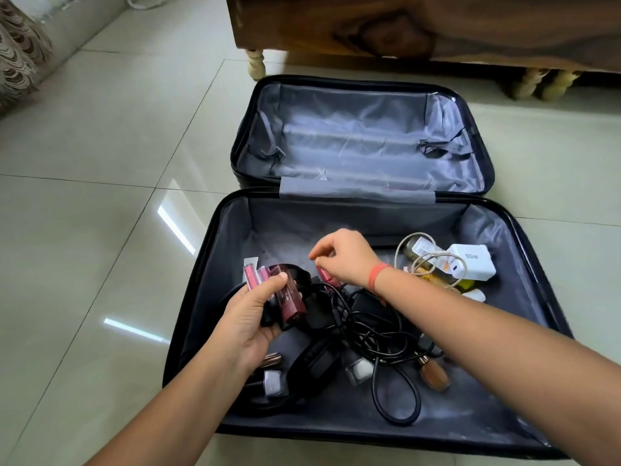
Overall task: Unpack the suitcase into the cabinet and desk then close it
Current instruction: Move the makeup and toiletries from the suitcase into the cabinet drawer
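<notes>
A black suitcase (524, 270) lies open on the floor, grey lining showing, its far half empty. The near half holds tangled black cables (369, 327), a white charger (472, 262), a glass bottle (415, 252), nail polish bottles (359, 369) and other small cosmetics. My left hand (248, 317) grips a bunch of pink and maroon lip gloss tubes (285, 290) above the left side of the case. My right hand (342, 257) reaches across the middle and pinches another pink tube (327, 275) lying by the cables.
A wooden piece of furniture (403, 25) on turned legs stands just behind the suitcase. Glossy pale floor tiles (100, 196) spread to the left and right. A patterned curtain (20, 52) hangs at the far left.
</notes>
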